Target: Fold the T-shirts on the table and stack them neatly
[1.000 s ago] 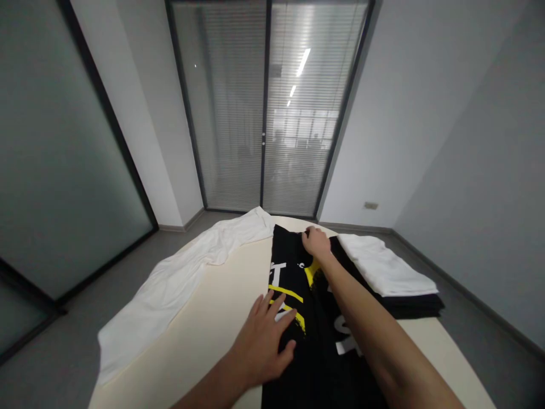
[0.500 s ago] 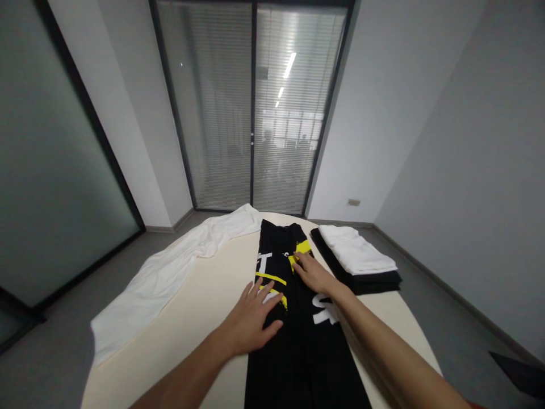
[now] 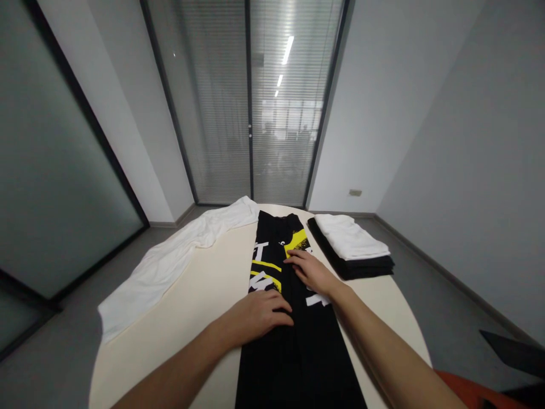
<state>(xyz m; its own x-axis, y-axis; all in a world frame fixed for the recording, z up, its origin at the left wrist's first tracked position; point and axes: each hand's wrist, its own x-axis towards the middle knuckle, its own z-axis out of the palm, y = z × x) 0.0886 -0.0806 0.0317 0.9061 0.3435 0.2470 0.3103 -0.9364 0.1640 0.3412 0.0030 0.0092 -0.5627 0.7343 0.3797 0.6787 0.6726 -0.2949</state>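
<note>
Left hand [image 3: 259, 314] and right hand [image 3: 310, 271], fingers spread flat, pressing black printed T-shirt [image 3: 293, 335] on round table [image 3: 200, 295].

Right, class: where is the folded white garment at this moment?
In the head view, the folded white garment lies on a stack of folded black clothes at the far right of the table, just right of the black printed shirt.
</note>
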